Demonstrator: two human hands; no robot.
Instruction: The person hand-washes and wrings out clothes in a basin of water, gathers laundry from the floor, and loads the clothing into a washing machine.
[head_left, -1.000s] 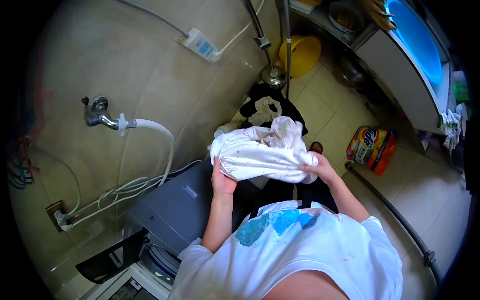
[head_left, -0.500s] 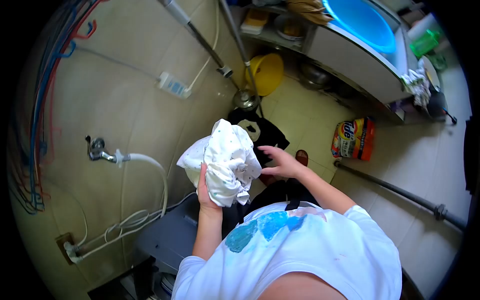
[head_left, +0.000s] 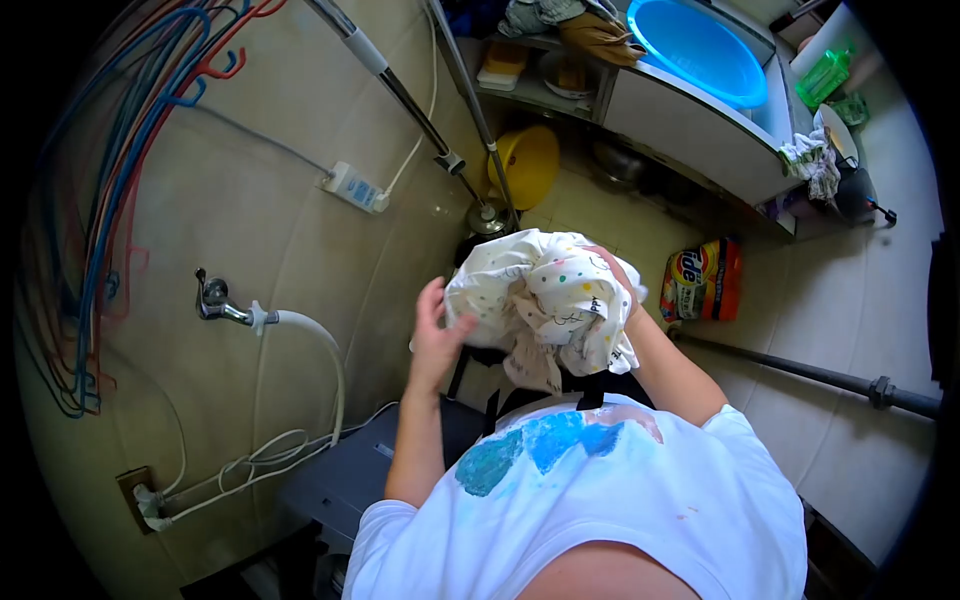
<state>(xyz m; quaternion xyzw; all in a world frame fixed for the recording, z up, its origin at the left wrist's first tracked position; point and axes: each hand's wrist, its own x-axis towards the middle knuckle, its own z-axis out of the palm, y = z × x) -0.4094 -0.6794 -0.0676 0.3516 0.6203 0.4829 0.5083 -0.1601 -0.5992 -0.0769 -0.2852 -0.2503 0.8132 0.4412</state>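
A bunched white cloth [head_left: 560, 300] with coloured dots and dark lettering hangs in front of my shirt. My right hand [head_left: 612, 270] is at its right side, mostly covered by the fabric, and bears the cloth. At the left edge of the cloth is my left hand [head_left: 438, 330], its fingers spread and apart, with nothing gripped between them. Whether its fingertips touch the fabric cannot be made out.
Left: wall tap [head_left: 220, 302] with white hose, hangers [head_left: 110, 200], power strip [head_left: 355, 188]. Below lies a grey appliance lid [head_left: 350, 470]. Ahead: mop poles, yellow bucket [head_left: 528, 168], blue basin [head_left: 700, 50]. Right: Tide bag [head_left: 702, 280] and a dark pipe [head_left: 800, 368].
The cloth has turned and moved right, now showing its dotted print. My left hand has let go of it and spread open, while my right hand has taken hold. The view has shifted slightly.
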